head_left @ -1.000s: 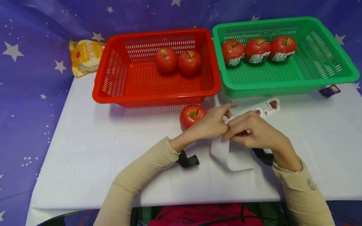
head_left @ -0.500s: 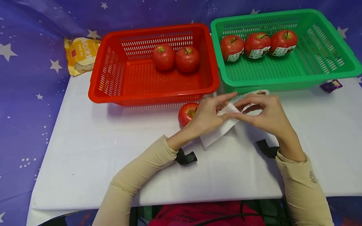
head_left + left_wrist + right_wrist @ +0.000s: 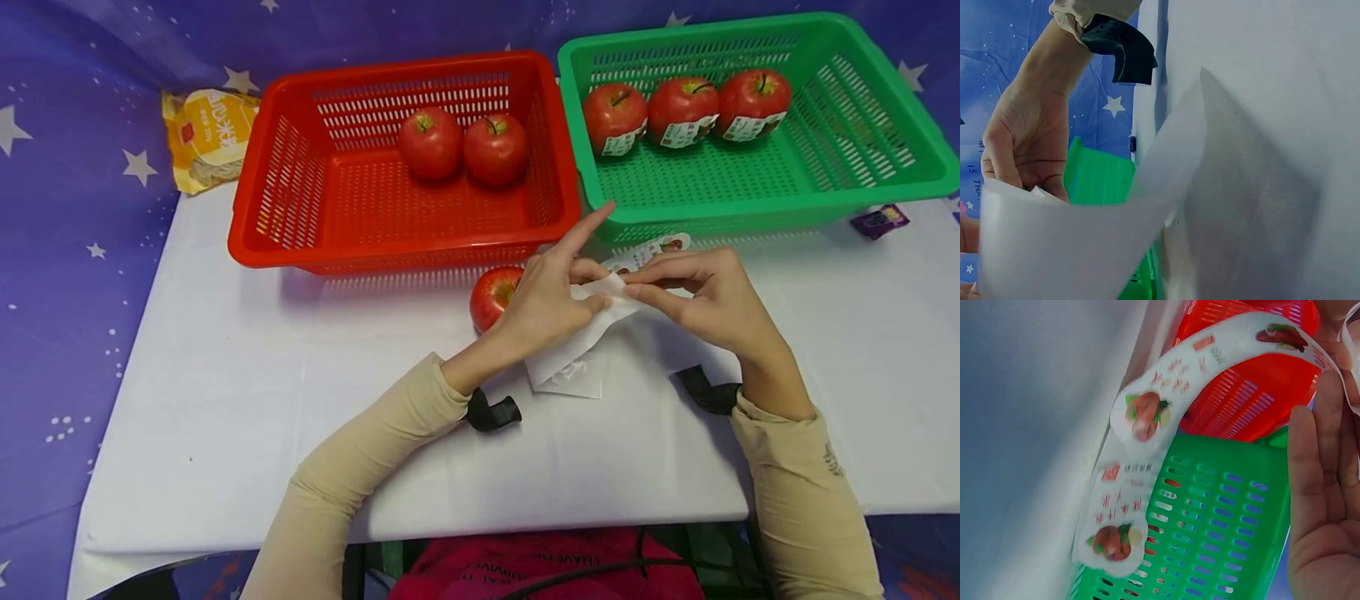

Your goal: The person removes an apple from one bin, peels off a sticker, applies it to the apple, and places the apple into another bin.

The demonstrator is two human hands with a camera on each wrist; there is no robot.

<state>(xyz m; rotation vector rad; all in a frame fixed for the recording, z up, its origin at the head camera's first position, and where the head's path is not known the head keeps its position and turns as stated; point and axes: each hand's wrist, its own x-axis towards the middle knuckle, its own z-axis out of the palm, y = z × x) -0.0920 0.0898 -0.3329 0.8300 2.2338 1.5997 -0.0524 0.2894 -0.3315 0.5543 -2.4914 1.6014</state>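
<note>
A strip of sticker labels (image 3: pixel 577 342) with a white back hangs between my two hands. My left hand (image 3: pixel 547 304) pinches it, the index finger stretched out toward the green basket. My right hand (image 3: pixel 712 292) pinches its upper edge between thumb and fingers, right beside the left thumb. Printed labels (image 3: pixel 1144 415) with red fruit pictures show on the strip's other side in the right wrist view. The white back (image 3: pixel 1072 244) fills the lower part of the left wrist view. A loose red apple (image 3: pixel 491 298) sits on the table, partly hidden by my left hand.
A red basket (image 3: pixel 337 257) with two apples (image 3: pixel 431 143) stands behind the loose apple. To its right, a green basket (image 3: pixel 750 208) holds three labelled apples (image 3: pixel 684 112). A yellow bag (image 3: pixel 210 137) lies at the far left, a purple packet (image 3: pixel 881 222) at the right.
Both hands have moved up toward the baskets with the strip. The left index finger has straightened, and the strip's hanging end has swung to the left. Both baskets sit slightly higher in view.
</note>
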